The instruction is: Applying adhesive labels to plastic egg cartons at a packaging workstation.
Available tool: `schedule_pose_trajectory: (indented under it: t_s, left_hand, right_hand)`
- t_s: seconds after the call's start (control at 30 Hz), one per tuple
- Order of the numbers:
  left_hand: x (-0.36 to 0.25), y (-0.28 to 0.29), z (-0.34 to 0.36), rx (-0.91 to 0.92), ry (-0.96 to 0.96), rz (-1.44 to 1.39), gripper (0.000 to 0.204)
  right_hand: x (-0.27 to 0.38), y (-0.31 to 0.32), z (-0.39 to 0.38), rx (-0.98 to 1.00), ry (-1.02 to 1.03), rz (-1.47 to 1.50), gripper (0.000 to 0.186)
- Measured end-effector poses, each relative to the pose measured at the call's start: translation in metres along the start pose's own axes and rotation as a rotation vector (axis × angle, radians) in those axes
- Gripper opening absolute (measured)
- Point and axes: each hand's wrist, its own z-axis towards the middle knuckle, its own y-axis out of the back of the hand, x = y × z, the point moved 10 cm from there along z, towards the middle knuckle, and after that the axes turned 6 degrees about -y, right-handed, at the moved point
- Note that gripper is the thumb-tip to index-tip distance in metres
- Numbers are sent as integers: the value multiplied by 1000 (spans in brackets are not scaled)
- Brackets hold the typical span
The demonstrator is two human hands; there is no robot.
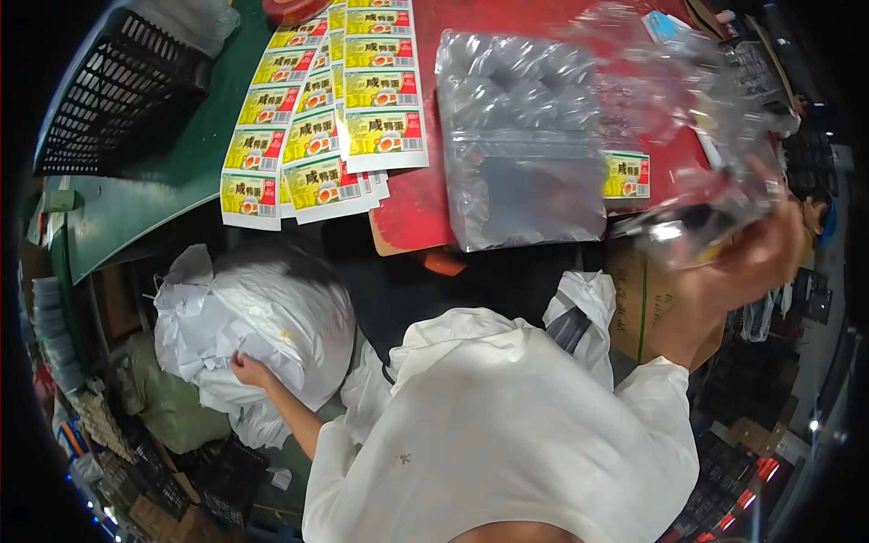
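My left hand (249,370) is low on the left, against a white bag (317,317) full of white paper scraps (213,330). Its fingers look curled together, and whatever may be between them is too small to make out. On the right, smeared by motion, my right hand (760,240) grips a clear plastic egg carton (688,222) above the table's edge. A clear egg carton (520,136) lies unfolded in front of me, its cups on the far side and its flat lid nearer. Sheets of yellow, white and red labels (380,90) lie left of it.
More clear cartons (643,81) are heaped at the back right of the red tabletop (412,213). One label (626,175) shows beside the unfolded carton. A black crate (118,100) stands on the green table (195,176). A cardboard box (634,299) stands below the right edge.
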Motion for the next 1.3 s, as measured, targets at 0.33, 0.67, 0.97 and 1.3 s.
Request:
schedule_pose_trajectory:
  t_s: [0.33,0.67,0.97,1.3]
  left_hand:
    - [-206,-99,-281,1280,291,-331,88]
    - [-188,-102,-297,1008,567,-741,100]
    - [-232,-76,-218,1537,279,-98,56]
    - [-206,-4,-315,2189,-2,50,26]
  right_hand:
    - [-147,-101,-39,605,-101,50,80]
    - [-166,-174,-80,835,-164,245,66]
    - [-124,-88,-69,438,-141,302,54]
    - [-142,-71,-113,449,-277,436,38]
